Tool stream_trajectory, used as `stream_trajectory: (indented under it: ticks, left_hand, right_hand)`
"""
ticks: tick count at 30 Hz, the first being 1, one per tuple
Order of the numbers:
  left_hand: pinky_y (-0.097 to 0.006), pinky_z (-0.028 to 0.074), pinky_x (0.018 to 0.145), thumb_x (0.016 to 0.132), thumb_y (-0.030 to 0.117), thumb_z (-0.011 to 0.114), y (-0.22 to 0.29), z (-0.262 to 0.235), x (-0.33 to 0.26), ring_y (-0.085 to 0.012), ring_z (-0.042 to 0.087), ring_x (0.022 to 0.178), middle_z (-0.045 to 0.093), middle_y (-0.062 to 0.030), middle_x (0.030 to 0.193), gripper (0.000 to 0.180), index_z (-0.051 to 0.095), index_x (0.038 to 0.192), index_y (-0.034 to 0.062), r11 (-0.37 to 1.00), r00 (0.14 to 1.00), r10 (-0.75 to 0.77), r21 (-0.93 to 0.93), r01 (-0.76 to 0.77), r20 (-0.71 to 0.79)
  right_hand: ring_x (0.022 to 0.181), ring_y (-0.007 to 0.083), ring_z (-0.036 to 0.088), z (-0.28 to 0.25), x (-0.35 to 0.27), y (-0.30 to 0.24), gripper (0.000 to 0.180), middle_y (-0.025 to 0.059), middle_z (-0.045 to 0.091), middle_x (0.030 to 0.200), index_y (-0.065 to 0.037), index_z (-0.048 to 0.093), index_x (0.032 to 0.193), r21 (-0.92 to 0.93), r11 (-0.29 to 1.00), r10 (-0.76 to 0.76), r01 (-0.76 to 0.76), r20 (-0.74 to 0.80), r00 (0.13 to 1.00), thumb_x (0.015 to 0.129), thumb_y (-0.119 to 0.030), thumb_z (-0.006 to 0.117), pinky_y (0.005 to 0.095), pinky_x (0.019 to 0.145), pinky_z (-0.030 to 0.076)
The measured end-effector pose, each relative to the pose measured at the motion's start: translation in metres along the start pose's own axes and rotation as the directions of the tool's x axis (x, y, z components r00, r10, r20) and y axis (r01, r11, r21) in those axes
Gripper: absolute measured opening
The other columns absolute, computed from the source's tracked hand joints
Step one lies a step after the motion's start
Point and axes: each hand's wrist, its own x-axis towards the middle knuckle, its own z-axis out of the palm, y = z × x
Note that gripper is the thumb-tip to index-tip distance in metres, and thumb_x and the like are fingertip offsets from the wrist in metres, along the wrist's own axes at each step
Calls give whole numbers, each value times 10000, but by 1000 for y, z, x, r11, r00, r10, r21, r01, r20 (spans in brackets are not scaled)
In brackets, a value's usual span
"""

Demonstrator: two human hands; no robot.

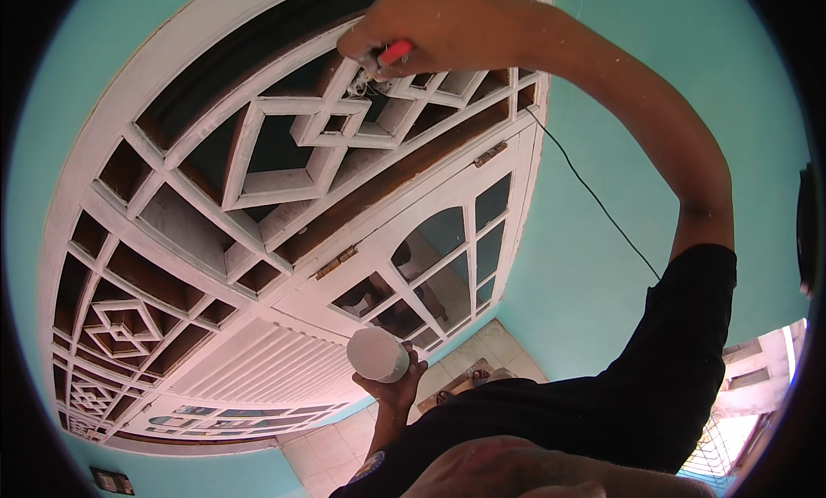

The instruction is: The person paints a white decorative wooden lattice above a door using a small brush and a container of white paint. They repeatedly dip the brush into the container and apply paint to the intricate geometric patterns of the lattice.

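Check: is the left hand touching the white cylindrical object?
Touching. The head view shows the left hand with fingers curled under and around the white cylinder, holding it up in front of the white door.

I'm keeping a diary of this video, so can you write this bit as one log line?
right hand: grips red-handled tool against white wooden lattice transom | left hand: holds white cylindrical cup | black cable on turquoise wall

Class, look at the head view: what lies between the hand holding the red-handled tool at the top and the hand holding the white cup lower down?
The white lattice transom and the white door with glass panes, in the head view.
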Motion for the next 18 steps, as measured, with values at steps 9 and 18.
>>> stream_trajectory:
  ticks: [9, 18]
  left_hand:
    - [-430, 435, 710, 765, 664, 464, -3, -6, 11, -280, 567, 905, 567, -151, 1059, 747, 524, 1223, 78, 1000, 997, 2, 8, -3, 77]
    - [-448, 476, 728, 838, 341, 523, -1, 7, 1, -269, 572, 987, 555, -124, 1030, 455, 489, 1209, 80, 997, 998, 52, 53, -50, -39]
  right_hand:
    - [817, 272, 666, 5, -3, -7, 266, 116, 684, 844, -48, 680, 1059, -61, 997, -51, 50, -14, 999, 809, -61, 770, 358, 773, 524]
    - [713, 314, 616, 7, -1, -15, 128, 143, 634, 760, -1, 564, 880, -13, 999, 51, -50, 150, 987, 852, -30, 685, 384, 687, 489]
